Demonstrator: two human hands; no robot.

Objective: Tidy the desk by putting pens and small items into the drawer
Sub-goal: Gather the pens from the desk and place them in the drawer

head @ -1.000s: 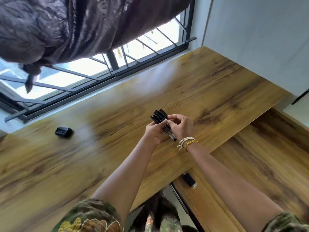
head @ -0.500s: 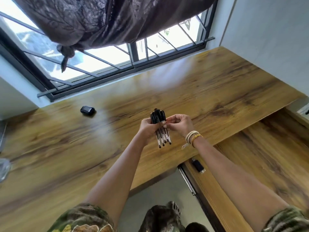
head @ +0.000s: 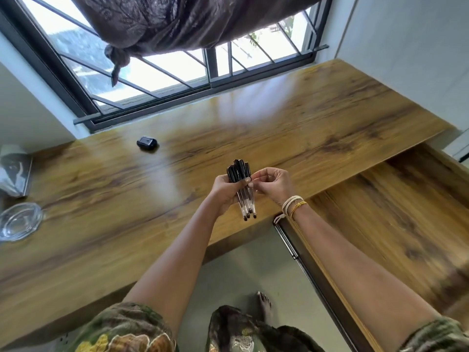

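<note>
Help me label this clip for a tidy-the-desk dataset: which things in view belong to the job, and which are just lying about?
Part of the job:
- bundle of pens, gripped in the left hand, right hand touching it
- small black item on the desk
- open drawer

Just lying about:
- glass ashtray
- knotted curtain

Window (head: 177,69) with dark metal frame and slanted bars, beyond the fingers (head: 247,180), bright daylight outside. Brown curtain (head: 182,19) bunched and knotted across its top; the knot tail hangs left of and beyond the fingers. White wall (head: 411,47) far right of the fingers. Clear glass ashtray (head: 19,221) far left of the fingers, on the table (head: 317,118). Just beyond it, a crumpled clear plastic wrap (head: 12,168) on a flat item, details unclear. Pale floor (head: 253,270) below the fingers.
</note>
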